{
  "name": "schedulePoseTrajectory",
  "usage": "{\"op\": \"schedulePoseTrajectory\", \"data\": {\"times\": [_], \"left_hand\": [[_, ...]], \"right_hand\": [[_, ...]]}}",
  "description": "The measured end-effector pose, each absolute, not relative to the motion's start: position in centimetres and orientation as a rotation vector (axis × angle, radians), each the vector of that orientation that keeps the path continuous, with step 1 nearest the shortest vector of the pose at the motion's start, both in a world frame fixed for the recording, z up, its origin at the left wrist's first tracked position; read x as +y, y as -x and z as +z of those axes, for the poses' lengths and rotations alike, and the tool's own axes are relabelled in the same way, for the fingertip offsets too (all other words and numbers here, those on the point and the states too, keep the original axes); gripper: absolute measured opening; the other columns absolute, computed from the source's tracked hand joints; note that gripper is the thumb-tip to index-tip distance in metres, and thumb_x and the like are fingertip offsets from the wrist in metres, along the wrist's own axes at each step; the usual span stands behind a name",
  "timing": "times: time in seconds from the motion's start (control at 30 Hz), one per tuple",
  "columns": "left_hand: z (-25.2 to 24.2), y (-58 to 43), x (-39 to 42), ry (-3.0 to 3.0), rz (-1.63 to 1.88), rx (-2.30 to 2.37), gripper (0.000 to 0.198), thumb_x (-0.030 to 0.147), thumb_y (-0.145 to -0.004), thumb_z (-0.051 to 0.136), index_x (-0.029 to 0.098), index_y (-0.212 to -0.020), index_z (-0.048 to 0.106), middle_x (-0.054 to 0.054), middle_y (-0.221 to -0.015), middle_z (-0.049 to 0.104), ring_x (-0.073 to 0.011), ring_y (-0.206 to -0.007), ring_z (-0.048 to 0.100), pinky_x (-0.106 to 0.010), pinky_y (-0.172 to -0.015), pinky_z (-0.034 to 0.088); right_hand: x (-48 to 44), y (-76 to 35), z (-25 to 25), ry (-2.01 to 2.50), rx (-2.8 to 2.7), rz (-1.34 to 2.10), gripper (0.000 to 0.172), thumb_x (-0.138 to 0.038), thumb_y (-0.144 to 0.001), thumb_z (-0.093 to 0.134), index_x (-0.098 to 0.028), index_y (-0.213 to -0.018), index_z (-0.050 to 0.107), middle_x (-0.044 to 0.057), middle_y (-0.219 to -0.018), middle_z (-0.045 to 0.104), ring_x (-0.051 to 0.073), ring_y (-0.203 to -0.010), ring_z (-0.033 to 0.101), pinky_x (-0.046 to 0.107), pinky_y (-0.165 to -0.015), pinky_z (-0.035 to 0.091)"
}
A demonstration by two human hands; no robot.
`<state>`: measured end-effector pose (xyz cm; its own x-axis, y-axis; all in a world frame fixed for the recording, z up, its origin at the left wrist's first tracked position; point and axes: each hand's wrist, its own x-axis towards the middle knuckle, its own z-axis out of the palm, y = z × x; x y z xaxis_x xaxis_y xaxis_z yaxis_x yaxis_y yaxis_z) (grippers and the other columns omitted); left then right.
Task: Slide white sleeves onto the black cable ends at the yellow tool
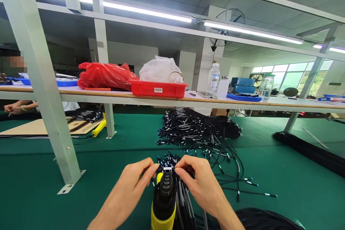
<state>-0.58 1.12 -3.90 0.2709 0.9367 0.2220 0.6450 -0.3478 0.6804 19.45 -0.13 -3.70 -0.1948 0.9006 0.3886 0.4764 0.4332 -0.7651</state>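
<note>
My left hand point(128, 185) pinches one end of a thin black cable between thumb and forefinger. My right hand point(198, 184) pinches the same cable on the other side, so a short stretch with a white sleeve point(167, 168) spans the gap between the fingertips. Directly below that sleeve stands a yellow and black hot air gun point(164, 201), its dark stepped nozzle pointing up. A bundle of black and grey cables point(184, 201) lies behind and to the right of the gun, with blue tips and white sleeves at its far end.
A large cable pile point(198, 124) lies farther back on the green mat point(129, 143). Above runs a shelf with a red bin point(159, 90) and a red plastic bag point(105, 75). A metal post point(51, 90) rises at left, near another person's hands point(17, 107).
</note>
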Motion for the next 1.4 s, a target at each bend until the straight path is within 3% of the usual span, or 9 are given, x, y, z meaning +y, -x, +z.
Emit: {"op": "schedulePoseTrajectory", "data": {"times": [0.3, 0.5, 0.8, 0.93, 1.03, 1.23, 1.4], "left_hand": [[-3.2, 0.1, 0.8, -2.102, 0.951, 1.418, 0.039, 0.054, -0.092, 0.039, 0.022, -0.073, 0.051, 0.002, -0.07, 0.055, -0.0164, -0.066, 0.047, -0.025, -0.06, 0.036], [-3.3, 0.2, 0.9, -2.134, 0.977, 1.407, 0.031, 0.048, -0.092, 0.042, 0.023, -0.077, 0.052, 0.002, -0.074, 0.056, -0.0167, -0.07, 0.049, -0.026, -0.064, 0.039], [-3.2, 0.2, 0.8, -2.149, 1.013, 1.402, 0.027, 0.046, -0.091, 0.045, 0.023, -0.079, 0.053, 0.001, -0.076, 0.056, -0.0174, -0.071, 0.05, -0.024, -0.055, 0.035], [-3.5, 0.5, 1.0, -2.136, 1.084, 1.422, 0.025, 0.046, -0.088, 0.05, 0.023, -0.079, 0.055, 0.002, -0.077, 0.057, -0.017, -0.07, 0.051, -0.023, -0.054, 0.035], [-3.7, 0.8, 0.9, -2.147, 1.036, 1.42, 0.028, 0.048, -0.091, 0.046, 0.024, -0.08, 0.054, 0.003, -0.076, 0.056, -0.0159, -0.07, 0.049, -0.023, -0.057, 0.036], [-4.1, 1.1, 0.9, -2.171, 0.89, 1.504, 0.044, 0.054, -0.096, 0.028, 0.023, -0.069, 0.044, 0.005, -0.062, 0.045, -0.0153, -0.06, 0.04, -0.025, -0.056, 0.032], [-3.6, 0.8, 0.9, -2.142, 0.856, 1.474, 0.043, 0.057, -0.094, 0.032, 0.023, -0.072, 0.046, 0.005, -0.065, 0.045, -0.0157, -0.063, 0.039, -0.026, -0.057, 0.029]], "right_hand": [[0.4, -19.5, -3.9, 1.182, -1.802, 0.634, 0.016, -0.015, -0.084, 0.053, -0.018, -0.072, 0.063, -0.002, -0.067, 0.061, 0.012, -0.061, 0.05, 0.022, -0.056, 0.035], [0.3, -19.5, -3.9, 1.187, -1.79, 0.636, 0.014, -0.014, -0.083, 0.054, -0.018, -0.072, 0.063, -0.002, -0.068, 0.06, 0.012, -0.062, 0.05, 0.023, -0.056, 0.035], [0.1, -19.4, -3.9, 1.211, -1.772, 0.626, 0.012, -0.014, -0.081, 0.057, -0.018, -0.072, 0.064, -0.002, -0.066, 0.06, 0.012, -0.06, 0.05, 0.023, -0.054, 0.035], [0.0, -19.7, -3.7, 1.207, -1.818, 0.612, 0.015, -0.016, -0.086, 0.055, -0.018, -0.077, 0.067, -0.001, -0.073, 0.066, 0.014, -0.067, 0.056, 0.024, -0.061, 0.039], [-0.1, -19.9, -3.7, 1.226, -1.868, 0.542, 0.018, -0.02, -0.09, 0.054, -0.019, -0.081, 0.07, 0.0, -0.079, 0.069, 0.016, -0.075, 0.058, 0.025, -0.069, 0.04], [-0.3, -20.0, -3.7, 1.221, -1.884, 0.526, 0.022, -0.022, -0.092, 0.053, -0.019, -0.076, 0.068, -0.001, -0.075, 0.067, 0.014, -0.07, 0.057, 0.025, -0.067, 0.038], [-0.2, -19.9, -3.9, 1.19, -1.839, 0.545, 0.019, -0.017, -0.089, 0.055, -0.019, -0.075, 0.067, -0.001, -0.073, 0.066, 0.014, -0.069, 0.056, 0.024, -0.066, 0.038]]}}
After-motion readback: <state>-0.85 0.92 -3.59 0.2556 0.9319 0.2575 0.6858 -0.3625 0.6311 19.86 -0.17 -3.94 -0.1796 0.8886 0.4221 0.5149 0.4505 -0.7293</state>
